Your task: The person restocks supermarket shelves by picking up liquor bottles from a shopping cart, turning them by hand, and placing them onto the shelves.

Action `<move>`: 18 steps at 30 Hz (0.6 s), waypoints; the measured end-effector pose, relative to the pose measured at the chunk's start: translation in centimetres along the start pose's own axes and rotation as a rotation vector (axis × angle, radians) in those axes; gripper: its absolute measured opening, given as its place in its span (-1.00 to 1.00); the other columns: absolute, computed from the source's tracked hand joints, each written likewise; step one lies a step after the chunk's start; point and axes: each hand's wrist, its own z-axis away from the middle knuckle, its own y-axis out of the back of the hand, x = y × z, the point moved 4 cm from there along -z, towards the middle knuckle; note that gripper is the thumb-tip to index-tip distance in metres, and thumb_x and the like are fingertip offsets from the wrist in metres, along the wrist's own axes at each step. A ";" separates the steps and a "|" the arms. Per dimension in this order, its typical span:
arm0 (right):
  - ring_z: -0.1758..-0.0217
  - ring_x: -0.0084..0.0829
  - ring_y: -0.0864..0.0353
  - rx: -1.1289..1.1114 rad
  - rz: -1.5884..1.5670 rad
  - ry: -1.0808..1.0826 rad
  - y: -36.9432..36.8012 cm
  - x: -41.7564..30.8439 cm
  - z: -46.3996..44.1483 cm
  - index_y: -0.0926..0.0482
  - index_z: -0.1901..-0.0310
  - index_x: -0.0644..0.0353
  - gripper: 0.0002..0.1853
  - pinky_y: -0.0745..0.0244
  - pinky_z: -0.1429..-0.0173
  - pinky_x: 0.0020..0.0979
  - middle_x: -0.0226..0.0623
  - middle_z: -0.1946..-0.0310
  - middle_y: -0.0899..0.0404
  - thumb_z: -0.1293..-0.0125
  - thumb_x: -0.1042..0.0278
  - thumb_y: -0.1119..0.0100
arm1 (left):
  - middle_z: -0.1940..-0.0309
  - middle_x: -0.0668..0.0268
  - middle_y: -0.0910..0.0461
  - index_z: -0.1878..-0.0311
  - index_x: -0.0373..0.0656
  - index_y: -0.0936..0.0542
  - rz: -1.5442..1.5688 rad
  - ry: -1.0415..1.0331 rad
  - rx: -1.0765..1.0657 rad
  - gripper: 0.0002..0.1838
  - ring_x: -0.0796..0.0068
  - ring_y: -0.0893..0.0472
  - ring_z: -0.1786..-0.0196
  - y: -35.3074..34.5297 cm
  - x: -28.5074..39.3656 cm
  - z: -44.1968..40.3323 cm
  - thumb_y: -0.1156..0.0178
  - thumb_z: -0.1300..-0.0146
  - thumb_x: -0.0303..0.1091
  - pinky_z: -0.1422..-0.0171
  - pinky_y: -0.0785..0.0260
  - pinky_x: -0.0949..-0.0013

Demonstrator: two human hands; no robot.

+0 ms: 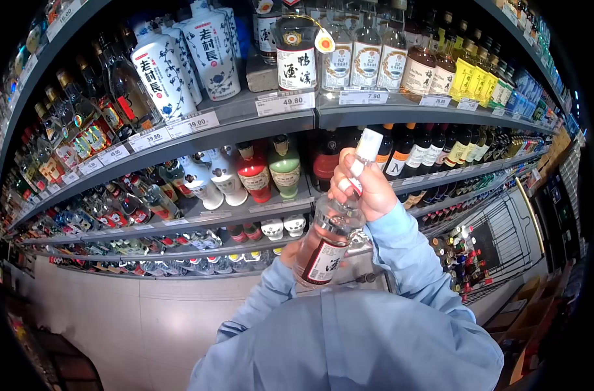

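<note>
A clear glass bottle point(326, 244) with a white, red and black label and a white cap is held tilted in front of my chest, its cap end up and to the right. My right hand point(374, 189) is closed round its neck, just below the cap. At the lower left side of the bottle is my left hand point(289, 253), wrapped against the base and partly hidden behind the glass. Both arms are in light blue sleeves.
Ahead, an upper shelf point(245, 114) bears white-and-blue bottles point(163, 75), clear bottles and price tags. Lower shelves hold red and green bottles point(284, 168) and wine bottles. At the right stands a wire cart point(505, 228) beside several bottles. Pale floor tiles point(147, 306) show at the lower left.
</note>
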 end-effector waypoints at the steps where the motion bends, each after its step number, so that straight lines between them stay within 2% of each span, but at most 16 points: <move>1: 0.65 -0.50 -0.40 0.021 0.060 -0.024 0.0 0.0 0.3 -0.30 0.40 0.12 -0.78 -0.39 0.42 -0.41 -0.41 0.71 -0.34 -0.24 0.21 -0.05 | -0.15 -0.03 -0.24 -0.27 -0.14 -0.08 -0.276 -0.130 -0.019 -0.07 0.01 -0.32 -0.17 -1.0 1.3 -0.2 -0.32 0.11 0.02 -0.26 -0.11 0.01; 2: 0.65 -0.50 -0.41 0.031 0.131 0.006 -0.1 0.1 0.6 -0.30 0.44 0.13 -0.78 -0.38 0.44 -0.44 -0.41 0.71 -0.35 -0.23 0.23 -0.05 | -0.15 0.01 -0.26 -0.26 -0.19 -0.11 -0.489 -0.040 -0.032 -0.08 0.11 -0.32 -0.18 -1.9 2.3 -0.7 -0.39 0.18 -0.20 -0.26 -0.12 0.13; 3: 0.63 -0.53 -0.42 0.047 0.161 0.038 -3.3 1.1 0.0 -0.30 0.48 0.14 -0.78 -0.37 0.47 -0.50 -0.41 0.70 -0.38 -0.22 0.27 -0.06 | -0.12 0.20 -0.30 -0.26 -0.25 -0.08 -0.616 0.125 0.072 -0.10 0.41 -0.30 -0.18 -3.2 5.3 2.1 -0.34 0.19 -0.44 -0.24 -0.13 0.32; 5: 0.62 -0.56 -0.44 0.096 0.278 0.022 -4.2 1.1 0.3 -0.31 0.50 0.15 -0.79 -0.35 0.50 -0.55 -0.41 0.68 -0.40 -0.20 0.30 -0.08 | -0.09 0.23 -0.34 -0.23 -0.24 -0.12 -1.083 -0.057 0.254 -0.09 0.50 -0.32 -0.15 -7.7 7.1 1.3 -0.40 0.24 -0.43 -0.22 -0.15 0.36; 6: 0.62 -0.60 -0.44 0.107 0.313 0.053 -4.6 1.1 0.4 -0.33 0.51 0.15 -0.79 -0.34 0.51 -0.58 -0.42 0.68 -0.41 -0.19 0.32 -0.09 | -0.03 0.23 -0.38 -0.19 -0.25 -0.17 -1.227 -0.125 0.274 -0.10 0.52 -0.37 -0.09 -7.6 7.2 1.1 -0.43 0.27 -0.41 -0.17 -0.21 0.38; 9: 0.62 -0.61 -0.44 0.141 0.320 0.067 -5.6 0.8 0.0 -0.33 0.51 0.16 -0.79 -0.34 0.50 -0.59 -0.42 0.67 -0.41 -0.18 0.31 -0.10 | 0.01 0.24 -0.40 -0.17 -0.24 -0.19 -1.192 -0.188 0.376 -0.15 0.54 -0.40 -0.03 -8.5 7.6 0.8 -0.41 0.25 -0.41 -0.11 -0.25 0.39; 10: 0.62 -0.62 -0.44 0.142 0.336 0.060 -6.1 0.4 -0.3 -0.33 0.52 0.15 -0.79 -0.34 0.50 -0.59 -0.43 0.67 -0.41 -0.18 0.32 -0.10 | 0.04 0.25 -0.41 -0.15 -0.25 -0.20 -1.235 -0.263 0.365 -0.18 0.55 -0.41 0.00 -9.2 8.0 0.7 -0.39 0.23 -0.40 -0.08 -0.26 0.42; 13: 0.65 -0.64 -0.42 0.098 0.398 0.092 -8.0 -1.2 -1.4 -0.34 0.52 0.16 -0.79 -0.31 0.54 -0.61 -0.44 0.68 -0.40 -0.18 0.32 -0.10 | 0.04 0.25 -0.40 -0.14 -0.26 -0.20 -1.245 -0.309 0.323 -0.21 0.55 -0.40 -0.01 -9.4 9.2 0.2 -0.37 0.21 -0.39 -0.08 -0.26 0.43; 15: 0.66 -0.65 -0.40 0.082 0.437 0.119 -8.6 -2.0 -1.9 -0.34 0.53 0.16 -0.78 -0.28 0.57 -0.61 -0.46 0.70 -0.39 -0.18 0.30 -0.11 | 0.02 0.25 -0.36 -0.15 -0.28 -0.19 -1.093 -0.300 0.314 -0.20 0.53 -0.37 -0.04 -10.1 9.7 -0.3 -0.35 0.21 -0.39 -0.13 -0.22 0.41; 18: 0.67 -0.65 -0.39 0.082 0.435 0.106 -8.8 -2.9 -2.2 -0.34 0.54 0.16 -0.76 -0.27 0.57 -0.61 -0.48 0.73 -0.36 -0.19 0.30 -0.11 | 0.01 0.27 -0.35 -0.15 -0.28 -0.17 -1.159 -0.302 0.275 -0.22 0.52 -0.35 -0.05 -10.3 10.0 -1.0 -0.34 0.19 -0.41 -0.14 -0.20 0.40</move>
